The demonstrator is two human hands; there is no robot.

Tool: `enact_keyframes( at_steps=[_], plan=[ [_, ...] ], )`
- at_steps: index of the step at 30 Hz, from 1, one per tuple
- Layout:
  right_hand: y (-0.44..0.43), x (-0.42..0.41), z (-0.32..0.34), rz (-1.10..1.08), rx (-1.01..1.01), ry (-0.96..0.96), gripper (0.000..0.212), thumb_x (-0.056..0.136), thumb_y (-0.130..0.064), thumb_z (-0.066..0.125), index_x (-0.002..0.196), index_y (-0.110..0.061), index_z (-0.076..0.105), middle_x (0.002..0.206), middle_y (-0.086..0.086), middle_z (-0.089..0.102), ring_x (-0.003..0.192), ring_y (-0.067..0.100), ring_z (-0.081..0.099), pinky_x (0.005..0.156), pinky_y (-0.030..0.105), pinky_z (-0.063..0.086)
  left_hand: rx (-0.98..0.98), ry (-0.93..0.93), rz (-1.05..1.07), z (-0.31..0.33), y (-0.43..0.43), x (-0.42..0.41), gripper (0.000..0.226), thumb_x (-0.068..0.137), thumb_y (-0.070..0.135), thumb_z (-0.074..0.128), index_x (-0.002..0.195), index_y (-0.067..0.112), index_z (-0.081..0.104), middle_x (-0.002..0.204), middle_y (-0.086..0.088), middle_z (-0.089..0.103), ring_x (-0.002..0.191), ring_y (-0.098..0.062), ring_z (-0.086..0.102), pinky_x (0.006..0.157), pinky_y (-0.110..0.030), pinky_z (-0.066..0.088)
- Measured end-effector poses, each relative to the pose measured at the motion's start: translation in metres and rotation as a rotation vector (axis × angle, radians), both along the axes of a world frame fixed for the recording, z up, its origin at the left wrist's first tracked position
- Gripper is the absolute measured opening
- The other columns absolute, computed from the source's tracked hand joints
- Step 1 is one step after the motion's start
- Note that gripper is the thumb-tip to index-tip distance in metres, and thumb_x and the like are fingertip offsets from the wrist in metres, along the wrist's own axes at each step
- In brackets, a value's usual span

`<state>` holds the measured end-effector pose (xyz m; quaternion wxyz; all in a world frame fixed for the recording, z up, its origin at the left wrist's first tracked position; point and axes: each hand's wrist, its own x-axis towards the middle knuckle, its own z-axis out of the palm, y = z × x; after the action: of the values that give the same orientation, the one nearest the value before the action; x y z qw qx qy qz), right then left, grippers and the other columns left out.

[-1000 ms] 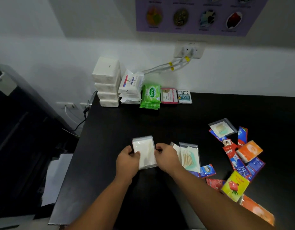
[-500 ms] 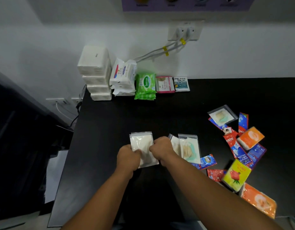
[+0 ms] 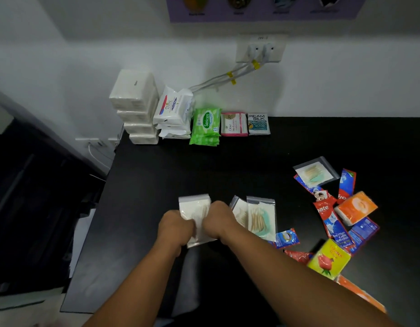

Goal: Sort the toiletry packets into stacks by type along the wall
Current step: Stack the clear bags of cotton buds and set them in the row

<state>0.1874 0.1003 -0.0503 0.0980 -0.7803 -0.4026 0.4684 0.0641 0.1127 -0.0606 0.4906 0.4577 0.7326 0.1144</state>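
My left hand (image 3: 174, 228) and my right hand (image 3: 219, 219) both grip a clear zip bag of cotton swabs (image 3: 196, 207) low over the black table (image 3: 157, 180), knuckles close together. Just right of them lie two more clear swab bags (image 3: 261, 215). Along the wall stand sorted stacks: white tissue packs (image 3: 135, 107), Dove wipes (image 3: 173, 109), green Sanicare wipes (image 3: 205, 128), pink Dove sachets (image 3: 233, 125) and Cream Silk sachets (image 3: 258, 123). Unsorted packets lie at the right: another swab bag (image 3: 315, 172), red and blue toothpaste sachets (image 3: 331, 220), an orange pack (image 3: 356, 207), a yellow pack (image 3: 328, 261).
A wall socket (image 3: 261, 49) with white cables (image 3: 218, 80) hangs above the stacks. The table's left edge drops beside dark furniture (image 3: 34, 197). Another orange pack (image 3: 360, 293) lies at the right, partly hidden by my right forearm.
My hands have drawn closer together over the swab bag, covering more of its lower half. The camera view shifted slightly; the other packets have not moved.
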Motion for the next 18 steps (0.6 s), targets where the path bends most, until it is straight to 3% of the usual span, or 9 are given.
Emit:
enact_keyframes(
  at_steps=[3,7,13,18],
  plan=[
    [-0.001,0.004,0.001,-0.124,-0.041,0.162,0.012,0.086,-0.002,0.056,0.095,-0.006,0.061,0.096,0.014,0.063,0.087,0.029,0.063,0.067,0.033,0.049,0.0,-0.078,0.122,-0.002,-0.002,0.005,0.002,0.087,0.004,0.066,0.087,0.004,0.064,0.078,-0.008,0.068,0.066,-0.019,0.065,0.044,-0.022,0.044],
    [-0.001,0.005,-0.003,-0.184,-0.027,0.247,0.02,0.085,-0.002,0.056,0.102,-0.003,0.066,0.101,0.015,0.068,0.093,0.031,0.067,0.067,0.033,0.053,-0.013,-0.145,0.22,-0.005,-0.007,0.012,0.008,0.093,0.009,0.063,0.099,0.003,0.063,0.078,-0.007,0.066,0.066,-0.019,0.065,0.044,-0.021,0.043],
    [-0.004,0.007,-0.013,-0.156,0.011,0.205,0.023,0.079,-0.002,0.06,0.1,-0.005,0.067,0.097,0.012,0.07,0.088,0.028,0.068,0.07,0.033,0.058,-0.177,-0.257,0.21,-0.003,-0.003,0.003,0.019,0.092,0.007,0.067,0.108,-0.003,0.066,0.089,-0.017,0.073,0.076,-0.031,0.072,0.056,-0.033,0.055],
    [-0.011,0.012,-0.017,-0.155,0.081,0.282,0.025,0.075,-0.002,0.06,0.093,-0.013,0.072,0.09,0.006,0.073,0.084,0.024,0.07,0.08,0.043,0.061,-0.105,-0.295,0.064,-0.005,-0.009,0.0,0.022,0.097,0.018,0.062,0.118,0.013,0.063,0.104,-0.008,0.075,0.091,-0.025,0.074,0.068,-0.035,0.059]
  ],
)
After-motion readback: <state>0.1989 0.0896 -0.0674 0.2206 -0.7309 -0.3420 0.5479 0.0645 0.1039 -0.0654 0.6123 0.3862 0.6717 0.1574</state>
